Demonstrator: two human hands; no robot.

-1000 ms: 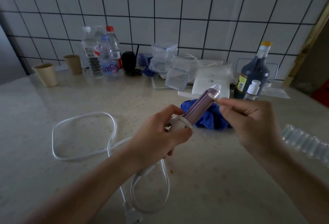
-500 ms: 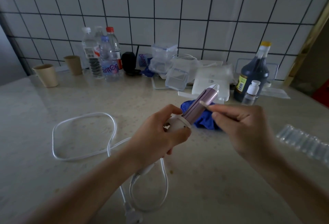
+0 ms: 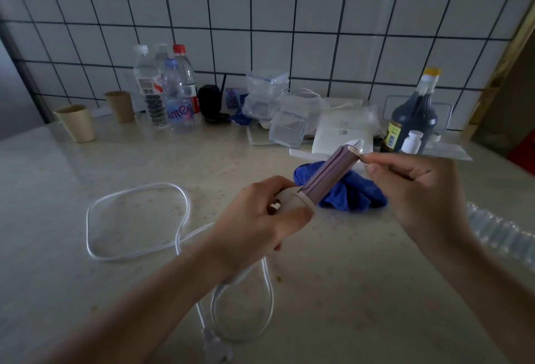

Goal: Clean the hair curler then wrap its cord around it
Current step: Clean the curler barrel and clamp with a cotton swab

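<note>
Hair curler (image 3: 327,174) is held above the table (image 3: 86,248), tilted up and away, its pink barrel over a blue cloth (image 3: 353,190). The left hand (image 3: 260,222) grips the pale handle, fingers curled around it. The right hand (image 3: 417,187) pinches something small and thin (I cannot tell what) at the barrel's tip. The white cord (image 3: 139,219) lies loose on the table in two loops, with the plug near the bottom edge. At the wall stand four clear bottles (image 3: 176,100), one label partly readable as "amen", two beige cups (image 3: 75,126) and one dark bottle (image 3: 412,114).
</note>
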